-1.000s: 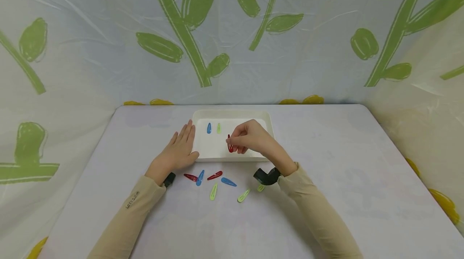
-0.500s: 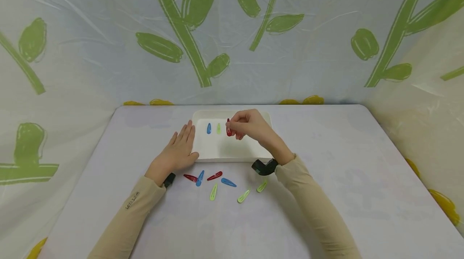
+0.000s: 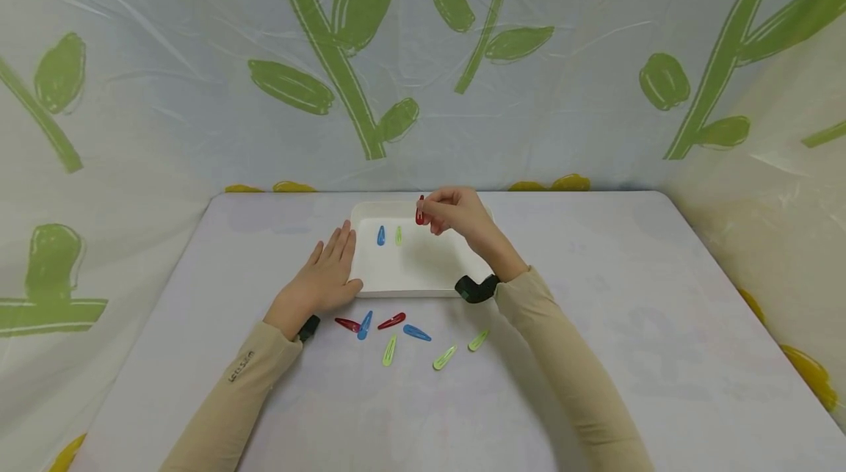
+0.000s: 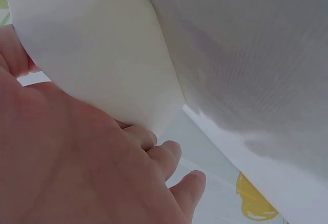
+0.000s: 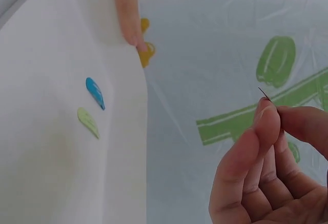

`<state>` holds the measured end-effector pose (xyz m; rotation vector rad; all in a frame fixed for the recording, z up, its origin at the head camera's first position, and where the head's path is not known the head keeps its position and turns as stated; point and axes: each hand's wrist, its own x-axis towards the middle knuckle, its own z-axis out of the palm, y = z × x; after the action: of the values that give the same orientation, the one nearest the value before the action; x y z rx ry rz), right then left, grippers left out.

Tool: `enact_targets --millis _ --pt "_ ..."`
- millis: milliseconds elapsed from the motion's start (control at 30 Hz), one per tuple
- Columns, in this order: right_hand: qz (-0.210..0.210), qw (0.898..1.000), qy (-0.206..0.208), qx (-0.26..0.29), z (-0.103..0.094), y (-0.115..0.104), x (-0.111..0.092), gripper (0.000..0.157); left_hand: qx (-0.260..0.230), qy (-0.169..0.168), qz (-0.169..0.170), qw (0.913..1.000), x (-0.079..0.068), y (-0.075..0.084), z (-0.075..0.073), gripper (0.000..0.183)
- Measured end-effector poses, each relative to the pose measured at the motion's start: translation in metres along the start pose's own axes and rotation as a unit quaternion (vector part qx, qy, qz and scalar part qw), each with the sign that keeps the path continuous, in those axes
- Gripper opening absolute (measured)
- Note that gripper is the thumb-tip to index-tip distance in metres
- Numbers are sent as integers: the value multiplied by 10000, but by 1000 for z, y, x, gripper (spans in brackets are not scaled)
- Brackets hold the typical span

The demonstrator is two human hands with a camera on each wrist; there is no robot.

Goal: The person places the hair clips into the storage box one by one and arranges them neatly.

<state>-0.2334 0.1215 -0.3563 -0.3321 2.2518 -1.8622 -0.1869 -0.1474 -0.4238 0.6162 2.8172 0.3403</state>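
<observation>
Between thumb and fingertips my right hand (image 3: 459, 213) pinches a red hair clip (image 3: 419, 211), held up over the back part of the white tray (image 3: 383, 274). In the right wrist view only a thin dark edge of that clip shows above the fingertips. A blue hair clip (image 3: 381, 236) and a light green hair clip (image 3: 399, 236) lie side by side in the tray, upper left. My left hand (image 3: 324, 275) rests with straight fingers along the tray's left side; in the left wrist view its fingers (image 4: 166, 157) lie against the tray's outer wall (image 4: 113, 70).
In front of the tray several hair clips lie on the table: red (image 3: 392, 320) and blue (image 3: 417, 332) ones, a red and a blue one overlapping at left, and light green ones (image 3: 445, 357). A flower-patterned sheet (image 3: 529, 112) hangs behind the table.
My right hand has moved away from me with the red hair clip, from the tray's middle to over its back part. The left hand has stayed in place.
</observation>
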Motion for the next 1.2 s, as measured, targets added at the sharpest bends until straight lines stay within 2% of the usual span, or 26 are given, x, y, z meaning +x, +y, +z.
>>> enact_targets --millis 200,567,933,1200 --pt "185 9998 84 -2 -1 6 8 20 -18 -2 -15 10000 -2 3 -1 86" --pt "576 9982 167 -53 -1 18 22 21 -19 -25 -21 10000 2 -6 9 89" --pt "880 9956 316 -50 2 29 37 18 22 -8 -42 10000 2 -5 9 88" --pt "1235 9922 94 -149 2 37 44 17 5 31 -30 10000 3 -6 10 88"
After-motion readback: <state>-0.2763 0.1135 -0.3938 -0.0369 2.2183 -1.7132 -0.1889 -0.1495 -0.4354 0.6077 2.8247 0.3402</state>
